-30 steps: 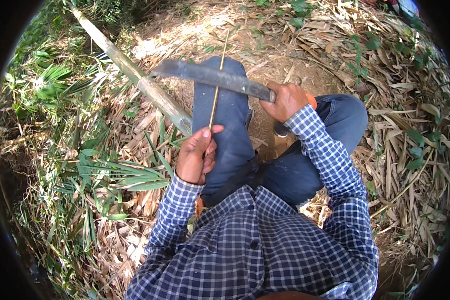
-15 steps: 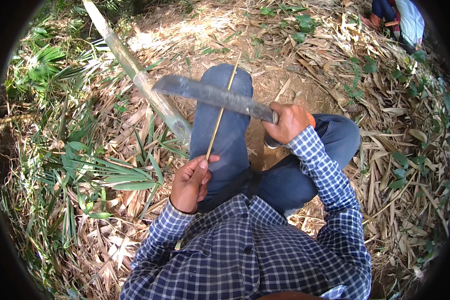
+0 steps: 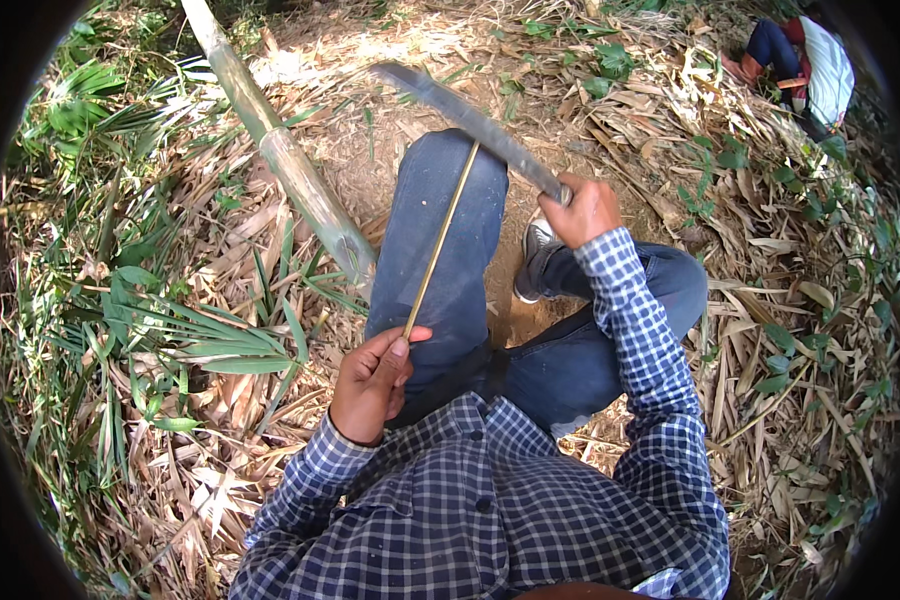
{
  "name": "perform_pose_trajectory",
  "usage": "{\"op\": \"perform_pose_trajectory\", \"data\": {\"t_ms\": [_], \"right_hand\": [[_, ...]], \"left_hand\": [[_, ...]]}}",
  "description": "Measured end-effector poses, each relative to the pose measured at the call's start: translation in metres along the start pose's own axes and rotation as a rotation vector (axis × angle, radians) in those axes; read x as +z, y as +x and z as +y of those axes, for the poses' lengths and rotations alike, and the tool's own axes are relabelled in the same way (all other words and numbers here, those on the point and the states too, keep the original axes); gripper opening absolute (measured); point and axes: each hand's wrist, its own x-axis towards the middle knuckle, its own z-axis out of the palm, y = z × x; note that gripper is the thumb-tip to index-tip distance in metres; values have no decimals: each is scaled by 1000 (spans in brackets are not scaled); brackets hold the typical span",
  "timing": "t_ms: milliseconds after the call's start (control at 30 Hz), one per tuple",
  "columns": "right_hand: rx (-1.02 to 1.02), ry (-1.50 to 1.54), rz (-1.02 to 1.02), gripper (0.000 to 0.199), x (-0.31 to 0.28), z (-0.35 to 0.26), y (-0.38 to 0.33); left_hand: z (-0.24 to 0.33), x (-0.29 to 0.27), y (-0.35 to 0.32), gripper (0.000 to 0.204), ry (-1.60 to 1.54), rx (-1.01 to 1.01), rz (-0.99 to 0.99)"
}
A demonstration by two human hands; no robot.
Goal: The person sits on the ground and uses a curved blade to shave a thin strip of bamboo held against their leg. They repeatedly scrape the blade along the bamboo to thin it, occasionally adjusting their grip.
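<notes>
Between thumb and fingers, my left hand (image 3: 372,382) pinches the near end of a thin, yellowish bamboo strip (image 3: 436,248). The strip slants up and away over my raised left knee (image 3: 448,190). My right hand (image 3: 582,210) is wrapped round the handle of a machete (image 3: 475,124), and the handle is mostly hidden by the fingers. The long, dark grey blade points up and to the left, crossing the strip's far end just beyond the knee. Whether the edge touches the strip I cannot tell.
A thick bamboo pole (image 3: 288,170) lies slantwise to the left of my knee. Dry leaves (image 3: 760,330) and green bamboo leaves (image 3: 235,345) cover the ground. Another person (image 3: 815,75) sits at the far right. My shoe (image 3: 536,258) rests on bare soil.
The machete has moved away from me along the strip, from mid-thigh to the strip's far end, its tip swinging farther up. My left hand has shifted slightly nearer, still pinching the strip.
</notes>
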Motion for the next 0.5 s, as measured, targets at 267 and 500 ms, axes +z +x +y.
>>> {"op": "perform_pose_trajectory", "data": {"t_ms": [267,500], "right_hand": [[-131,98,-76,25,1,-15,-48],[-384,-15,-34,24,8,-7,-65]], "left_hand": [[8,-3,17,35,-123,-26,-51],[2,2,13,37,-79,-30,-19]]}}
